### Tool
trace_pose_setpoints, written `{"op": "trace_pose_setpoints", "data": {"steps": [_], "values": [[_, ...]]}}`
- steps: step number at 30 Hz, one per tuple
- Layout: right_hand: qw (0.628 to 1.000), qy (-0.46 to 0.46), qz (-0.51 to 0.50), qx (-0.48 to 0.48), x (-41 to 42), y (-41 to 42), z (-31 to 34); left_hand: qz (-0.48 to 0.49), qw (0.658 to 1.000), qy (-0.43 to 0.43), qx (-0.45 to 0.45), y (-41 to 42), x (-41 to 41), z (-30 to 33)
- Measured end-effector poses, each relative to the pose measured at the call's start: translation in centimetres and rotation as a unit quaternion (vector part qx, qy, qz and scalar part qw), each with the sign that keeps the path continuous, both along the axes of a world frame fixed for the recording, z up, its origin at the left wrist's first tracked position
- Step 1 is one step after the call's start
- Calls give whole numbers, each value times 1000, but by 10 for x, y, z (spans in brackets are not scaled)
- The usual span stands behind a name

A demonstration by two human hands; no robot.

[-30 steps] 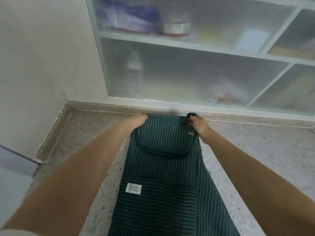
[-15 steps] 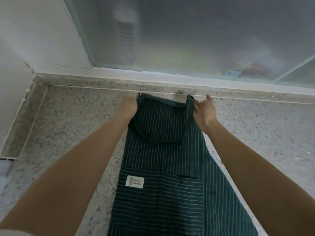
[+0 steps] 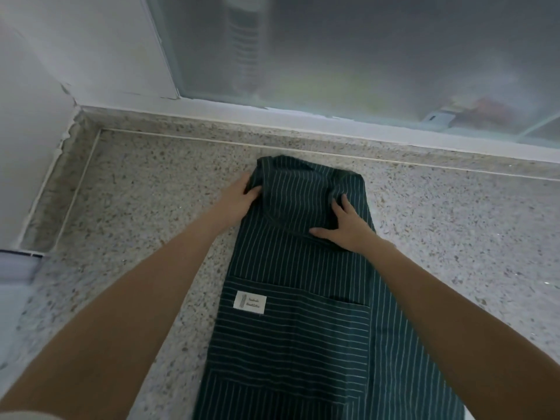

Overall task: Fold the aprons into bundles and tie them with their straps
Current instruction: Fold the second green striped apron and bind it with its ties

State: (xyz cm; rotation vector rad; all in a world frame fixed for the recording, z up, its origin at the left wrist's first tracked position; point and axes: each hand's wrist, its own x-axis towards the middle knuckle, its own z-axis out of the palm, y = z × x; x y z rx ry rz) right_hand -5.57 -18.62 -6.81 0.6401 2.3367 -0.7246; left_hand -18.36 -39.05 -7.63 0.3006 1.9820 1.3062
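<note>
A dark green apron (image 3: 291,328) with thin white stripes lies lengthwise on the speckled stone counter (image 3: 145,213), its front pocket and a small white label (image 3: 250,301) facing up. Its far end is turned back toward me into a short fold. My left hand (image 3: 239,197) grips the fold's left edge, fingers curled into the cloth. My right hand (image 3: 342,228) holds the fold's right side, fingers tucked under the cloth and thumb spread on top. The neck strap runs as a dark curve just below the fold. The waist straps are out of sight.
A cabinet with frosted sliding panels (image 3: 348,47) stands along the counter's back edge, blurred items behind them. A white wall (image 3: 33,122) closes the left side. The counter's left edge (image 3: 18,259) drops off at the lower left.
Both hands have drawn the apron's far end toward me, turning it over into a first fold. The camera has tilted further down onto the counter.
</note>
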Motion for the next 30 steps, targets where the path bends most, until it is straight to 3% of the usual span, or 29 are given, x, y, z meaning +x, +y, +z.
{"op": "trace_pose_setpoints", "data": {"steps": [2, 5, 8, 10, 13, 15, 17, 19, 21, 23, 26, 30], "values": [[998, -44, 41, 4, 0, 1, 0, -20, 1000, 9, -9, -5, 6, 3], [994, -74, 80, 29, 3, 2, -8, -79, 989, -117, -34, -17, 11, 19], [991, -79, 89, 56, 6, 4, -11, -200, 932, -262, -151, -33, 13, 30], [990, -73, 96, 75, 10, 4, -11, -251, 903, -279, -211, -40, 16, 36], [986, -61, 90, 124, 15, 2, -8, -223, 931, -204, -203, -46, 22, 40], [980, -31, 55, 186, 21, -8, -2, -145, 975, -74, -151, -51, 29, 40], [971, 47, -2, 232, 32, -31, 5, -80, 993, 19, -87, -53, 36, 38], [974, 93, -59, 200, 45, -63, 3, -66, 994, 72, -50, -56, 48, 33], [989, 49, -112, 86, 55, -89, -4, -72, 990, 113, -43, -60, 56, 32], [995, -29, -88, 35, 57, -98, -13, -82, 988, 122, -51, -66, 57, 33], [996, -71, -47, 35, 57, -93, -15, -139, 986, 43, -80, -81, 55, 44], [995, -87, -4, 40, 61, -90, -11, -244, 943, 28, -224, -107, 50, 50]]}}
